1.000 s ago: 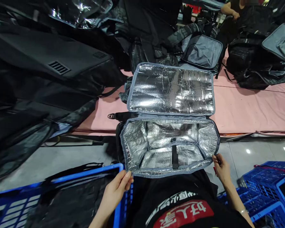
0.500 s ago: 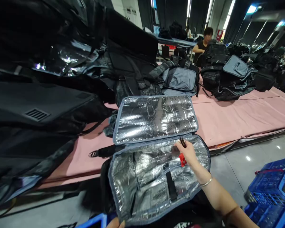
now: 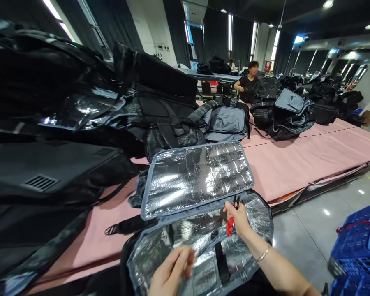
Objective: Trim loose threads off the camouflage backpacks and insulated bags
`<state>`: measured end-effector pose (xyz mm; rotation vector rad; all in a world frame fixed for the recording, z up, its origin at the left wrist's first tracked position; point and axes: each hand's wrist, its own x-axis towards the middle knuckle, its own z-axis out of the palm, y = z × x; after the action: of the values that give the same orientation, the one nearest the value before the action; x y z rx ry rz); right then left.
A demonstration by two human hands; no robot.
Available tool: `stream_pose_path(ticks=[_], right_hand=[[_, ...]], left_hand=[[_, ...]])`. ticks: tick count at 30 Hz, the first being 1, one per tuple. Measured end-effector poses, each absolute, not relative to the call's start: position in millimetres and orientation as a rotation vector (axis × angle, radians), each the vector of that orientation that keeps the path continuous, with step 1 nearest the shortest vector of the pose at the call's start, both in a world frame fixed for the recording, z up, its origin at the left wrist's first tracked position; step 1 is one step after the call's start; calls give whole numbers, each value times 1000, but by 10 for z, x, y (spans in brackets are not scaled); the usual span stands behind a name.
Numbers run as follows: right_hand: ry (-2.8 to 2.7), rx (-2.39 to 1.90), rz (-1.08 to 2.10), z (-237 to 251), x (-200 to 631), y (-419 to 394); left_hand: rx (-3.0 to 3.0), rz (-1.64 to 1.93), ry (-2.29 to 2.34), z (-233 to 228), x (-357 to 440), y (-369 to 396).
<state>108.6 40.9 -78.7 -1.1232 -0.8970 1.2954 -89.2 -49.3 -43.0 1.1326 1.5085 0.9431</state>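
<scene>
A person's right hand (image 3: 239, 218) pinches small red-handled black snips (image 3: 232, 217) at the back rim of an open grey-trimmed, silver-foil-lined cooler bag (image 3: 200, 246), which sits at the near edge of the pink-covered bench (image 3: 299, 164). The left hand (image 3: 170, 273) hovers over the bag's front, fingers loosely curled and holding nothing. Just beyond both hands lies the bag's foil lid (image 3: 195, 177); black bags (image 3: 64, 135) pile up to the left, a blue plastic crate (image 3: 357, 242) to the right.
</scene>
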Motion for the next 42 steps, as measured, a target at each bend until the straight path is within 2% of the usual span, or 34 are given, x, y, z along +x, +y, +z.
stream_pose_path(ticks=[7, 11, 18, 24, 31, 38, 42], right_hand=[[-928, -1208, 1244, -770, 1254, 241], [-1021, -1288, 1136, -676, 1361, 94], [-1644, -1595, 743, -324, 1421, -244], [-1795, -1714, 517, -206, 1370, -205], [-1825, -1692, 499, -231, 1393, -173], [-1536, -1656, 610, -466, 1425, -188], [-1547, -1637, 521, -587, 1369, -225]], left_hand=[[738, 1082, 1234, -448, -163, 162], [751, 1151, 1242, -535, -131, 143], [760, 1239, 1286, -493, -127, 65], [746, 1281, 1279, -468, -61, 62], [731, 1305, 1282, -525, -57, 60], [748, 1309, 1287, -582, -66, 63], [747, 1310, 1293, -575, -63, 58]])
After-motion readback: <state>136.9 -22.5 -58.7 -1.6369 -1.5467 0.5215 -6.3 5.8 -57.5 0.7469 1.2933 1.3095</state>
